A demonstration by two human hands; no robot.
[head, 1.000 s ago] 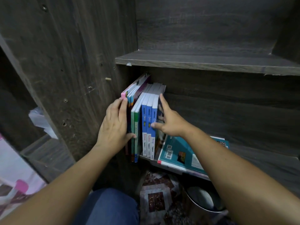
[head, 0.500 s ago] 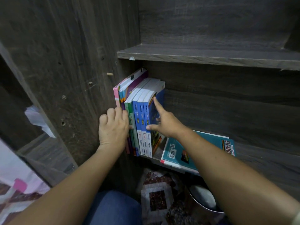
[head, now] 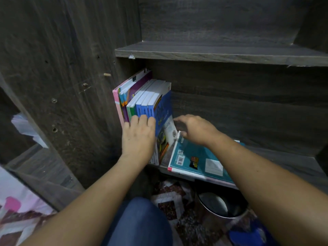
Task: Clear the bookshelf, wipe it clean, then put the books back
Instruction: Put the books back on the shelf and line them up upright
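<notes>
left hand (head: 138,137): fingers together, pressed flat on the spines of the upright books (head: 142,102)
right hand (head: 197,130): fingers loosely spread, gripping nothing, just right of that row
teal book (head: 198,162): flat on the shelf (head: 292,162), under the right hand

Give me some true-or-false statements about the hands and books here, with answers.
1. The upright books stand at the left end of the shelf. True.
2. The teal book lies flat on the shelf. True.
3. The left hand rests on the teal book. False: its fingers touch the upright books' spines.
4. The right hand holds a cloth. False: no cloth shows; it is by the teal book's corner.
</notes>
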